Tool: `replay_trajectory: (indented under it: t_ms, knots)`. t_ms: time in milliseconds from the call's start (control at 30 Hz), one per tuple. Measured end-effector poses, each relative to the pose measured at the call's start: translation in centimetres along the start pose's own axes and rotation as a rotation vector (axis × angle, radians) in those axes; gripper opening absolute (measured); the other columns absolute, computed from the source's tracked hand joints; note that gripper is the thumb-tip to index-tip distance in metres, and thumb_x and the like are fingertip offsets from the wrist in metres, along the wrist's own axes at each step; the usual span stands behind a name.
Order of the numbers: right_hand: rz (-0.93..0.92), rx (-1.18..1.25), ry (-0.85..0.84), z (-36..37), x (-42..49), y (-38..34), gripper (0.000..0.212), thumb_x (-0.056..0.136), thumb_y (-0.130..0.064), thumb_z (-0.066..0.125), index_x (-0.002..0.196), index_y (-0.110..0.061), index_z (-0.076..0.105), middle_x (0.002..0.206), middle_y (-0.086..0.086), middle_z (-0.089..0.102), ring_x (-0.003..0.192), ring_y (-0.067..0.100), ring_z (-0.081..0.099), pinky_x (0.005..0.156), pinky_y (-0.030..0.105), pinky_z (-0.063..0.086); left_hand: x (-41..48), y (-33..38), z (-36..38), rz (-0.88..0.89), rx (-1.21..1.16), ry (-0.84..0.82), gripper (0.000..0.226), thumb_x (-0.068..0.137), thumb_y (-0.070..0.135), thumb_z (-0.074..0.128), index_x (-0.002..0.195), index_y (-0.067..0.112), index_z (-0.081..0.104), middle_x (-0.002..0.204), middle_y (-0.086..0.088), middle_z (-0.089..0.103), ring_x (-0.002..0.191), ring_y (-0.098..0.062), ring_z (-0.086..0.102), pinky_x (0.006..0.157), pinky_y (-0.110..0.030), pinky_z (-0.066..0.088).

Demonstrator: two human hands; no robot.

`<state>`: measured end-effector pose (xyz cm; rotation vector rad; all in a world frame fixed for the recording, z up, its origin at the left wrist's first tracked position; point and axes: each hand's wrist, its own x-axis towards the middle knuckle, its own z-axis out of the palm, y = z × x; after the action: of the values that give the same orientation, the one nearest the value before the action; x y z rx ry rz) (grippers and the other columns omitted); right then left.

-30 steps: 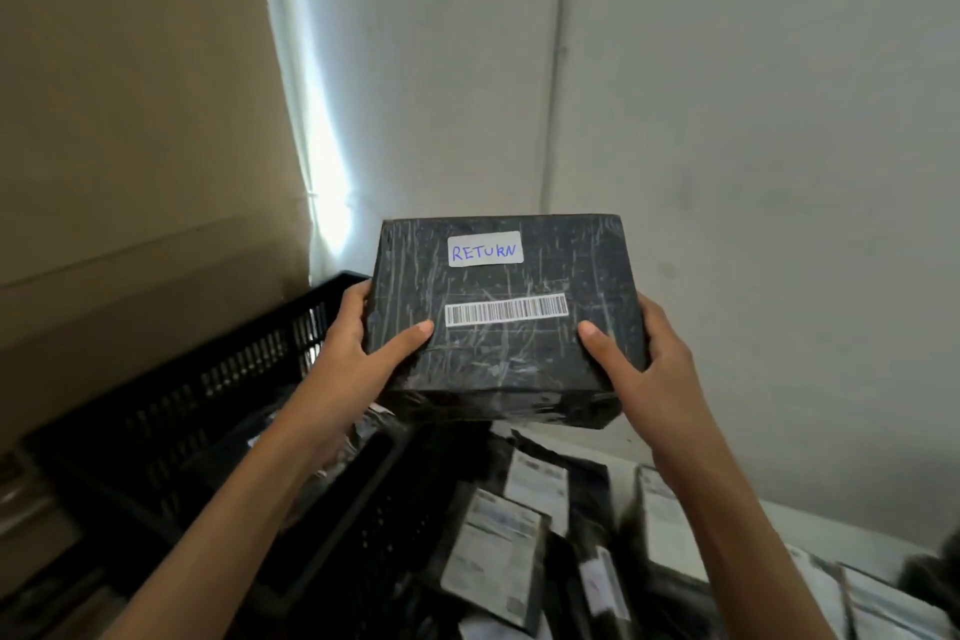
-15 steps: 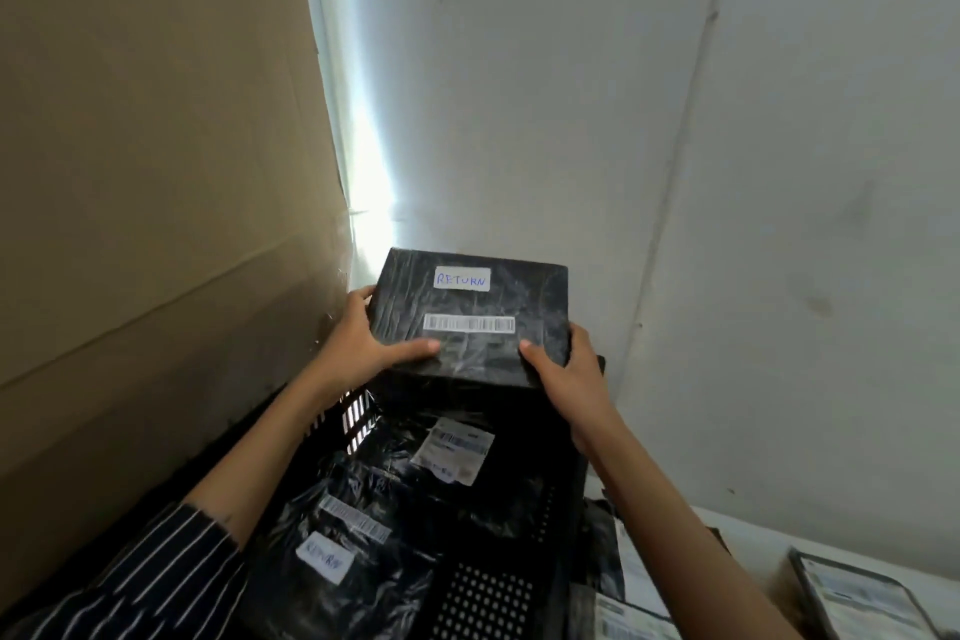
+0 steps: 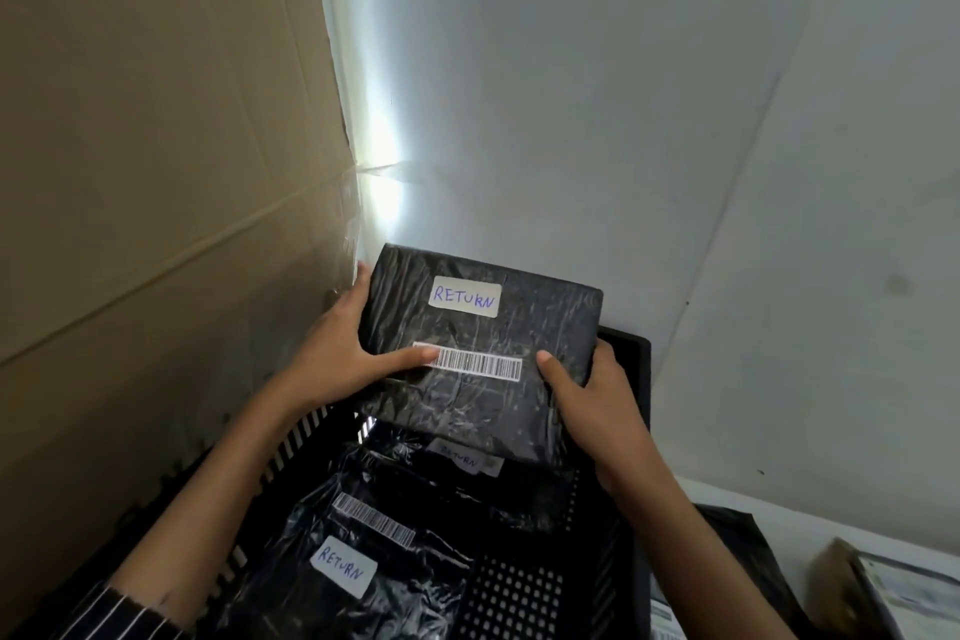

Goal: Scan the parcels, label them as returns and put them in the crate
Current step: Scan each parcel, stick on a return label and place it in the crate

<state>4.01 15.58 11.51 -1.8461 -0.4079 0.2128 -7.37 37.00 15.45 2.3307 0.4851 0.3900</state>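
Note:
A black plastic-wrapped parcel with a white "RETURN" label and a barcode strip hangs tilted over the far end of the black crate. My left hand grips its left edge, thumb on the barcode. My right hand grips its right near corner, thumb on top. Inside the crate lie other black parcels; one near the front shows a barcode and a "RETURN" label, another lies partly under the held parcel.
A tall cardboard sheet stands close on the left of the crate. A white wall is behind. To the right, on a white surface, lie a black bag and a labelled parcel.
The view swung left and down over the crate. Both hands carried the parcel from in front of the wall down toward the crate's far end.

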Motion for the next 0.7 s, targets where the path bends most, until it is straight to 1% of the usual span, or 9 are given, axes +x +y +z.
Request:
replay_trajectory:
  t_ms: [67, 100, 167, 233, 333, 400, 467, 533, 700]
  knots:
    - [0.046, 0.013, 0.005, 0.1, 0.2, 0.4, 0.028, 0.089, -0.04, 0.058, 0.11, -0.026, 0.046, 0.112, 0.001, 0.058, 0.115, 0.029, 0.051, 0.097, 0.05, 0.045, -0.4, -0.3, 0.3, 0.043, 0.047, -0.045, 0.137, 0.05, 0.065, 0.078, 0.151, 0.027, -0.006, 0.156, 0.003, 0.022, 0.137, -0.018, 0.035, 0.112, -0.037, 0.031]
    - [0.084, 0.013, 0.009, 0.2, 0.4, 0.6, 0.029, 0.09, -0.039, 0.058, 0.11, -0.022, 0.046, 0.113, 0.004, 0.057, 0.115, 0.03, 0.05, 0.097, 0.051, 0.045, -0.6, -0.7, 0.5, 0.068, 0.101, -0.083, 0.142, 0.045, 0.065, 0.08, 0.15, 0.031, -0.01, 0.157, 0.001, 0.019, 0.137, -0.02, 0.034, 0.112, -0.039, 0.031]
    - [0.164, 0.012, 0.026, 0.9, 1.2, 1.3, 0.034, 0.091, -0.037, 0.057, 0.113, -0.014, 0.046, 0.116, 0.01, 0.056, 0.116, 0.032, 0.049, 0.096, 0.051, 0.045, -0.5, -1.5, 1.0, 0.081, 0.238, -0.192, 0.153, 0.036, 0.073, 0.079, 0.146, 0.038, -0.021, 0.159, 0.001, 0.001, 0.141, -0.024, 0.027, 0.113, -0.042, 0.029]
    - [0.23, 0.003, 0.053, 1.9, 2.3, 1.9, 0.036, 0.092, -0.035, 0.056, 0.116, -0.011, 0.044, 0.116, 0.01, 0.056, 0.116, 0.033, 0.049, 0.096, 0.051, 0.045, -0.1, -2.7, 1.7, 0.055, 0.346, -0.3, 0.154, 0.033, 0.074, 0.077, 0.145, 0.038, -0.023, 0.158, 0.0, -0.011, 0.142, -0.029, 0.024, 0.113, -0.041, 0.029]
    - [0.282, -0.041, 0.058, 3.2, 3.5, 2.5, 0.044, 0.091, -0.034, 0.056, 0.124, -0.008, 0.041, 0.124, 0.011, 0.055, 0.117, 0.033, 0.05, 0.098, 0.049, 0.044, 1.2, -4.1, 2.7, 0.044, 0.333, -0.3, 0.15, 0.031, 0.081, 0.07, 0.15, 0.035, -0.009, 0.157, -0.001, -0.008, 0.14, -0.03, 0.027, 0.113, -0.04, 0.03]
    - [0.272, -0.068, 0.022, 3.6, 3.7, 2.5, 0.053, 0.09, -0.031, 0.06, 0.131, -0.007, 0.037, 0.132, 0.012, 0.05, 0.12, 0.032, 0.05, 0.101, 0.045, 0.043, 2.4, -4.9, 3.0, 0.053, 0.274, -0.236, 0.13, 0.047, 0.068, 0.079, 0.152, 0.029, 0.012, 0.156, 0.0, 0.001, 0.139, -0.025, 0.03, 0.114, -0.036, 0.028]
    - [0.245, -0.093, -0.056, 3.7, 3.3, 2.7, 0.072, 0.089, -0.032, 0.063, 0.144, -0.008, 0.023, 0.144, 0.013, 0.039, 0.128, 0.03, 0.044, 0.106, 0.04, 0.039, 3.4, -5.4, 3.2, 0.083, 0.288, -0.191, 0.103, 0.063, 0.049, 0.082, 0.148, 0.025, 0.03, 0.155, -0.003, 0.007, 0.14, -0.024, 0.028, 0.114, -0.034, 0.027]
    - [0.202, -0.168, -0.141, 3.5, 2.7, 2.8, 0.086, 0.091, -0.039, 0.059, 0.152, -0.011, 0.006, 0.155, 0.01, 0.021, 0.138, 0.027, 0.032, 0.109, 0.035, 0.031, 4.0, -5.8, 3.5, 0.112, 0.312, -0.174, 0.093, 0.067, 0.044, 0.081, 0.146, 0.026, 0.035, 0.156, -0.005, 0.008, 0.142, -0.024, 0.023, 0.115, -0.036, 0.026]
    - [0.107, -0.296, -0.376, 3.8, 1.6, 3.3, 0.094, 0.091, -0.051, 0.051, 0.15, -0.017, -0.015, 0.157, 0.01, -0.019, 0.147, 0.022, -0.004, 0.115, 0.031, 0.012, 4.2, -8.1, 3.6, 0.17, 0.536, -0.173, 0.086, 0.079, 0.042, 0.072, 0.149, 0.033, 0.023, 0.159, -0.003, 0.004, 0.145, -0.022, 0.009, 0.112, -0.041, 0.031]
